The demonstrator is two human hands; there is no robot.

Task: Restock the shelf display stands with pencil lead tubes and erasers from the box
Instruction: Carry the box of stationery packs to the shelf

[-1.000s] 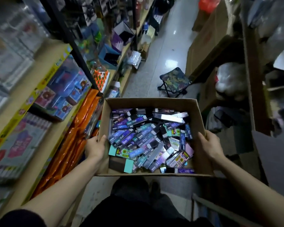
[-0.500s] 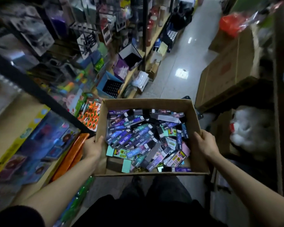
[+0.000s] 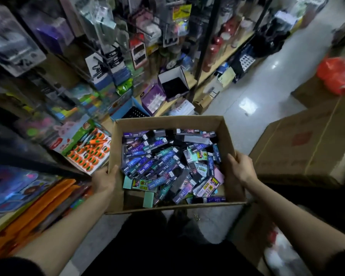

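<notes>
An open cardboard box (image 3: 168,122) is carried in front of me at waist height. My left hand (image 3: 104,181) grips its left wall and my right hand (image 3: 240,168) grips its right wall, thumbs over the rim. Inside lies a loose heap of pencil lead tubes (image 3: 147,164) in purple, blue and teal packs, with mint-green erasers (image 3: 148,199) near the front left corner. On the shelf ahead stand display stands: a blue one (image 3: 127,110), a purple one (image 3: 152,97) and a white one with a dark inside (image 3: 173,84).
Shelving (image 3: 48,86) packed with stationery runs along the left. An orange pumpkin-print pack (image 3: 88,152) sits beside the box. Large cardboard cartons (image 3: 307,146) and a red bag (image 3: 339,75) stand on the right. A tiled aisle (image 3: 267,86) leads away between them.
I have carried the box forward along the aisle. The display stands on the left shelf are now nearer, the folding stool has dropped out of sight, and both hands keep the same grip.
</notes>
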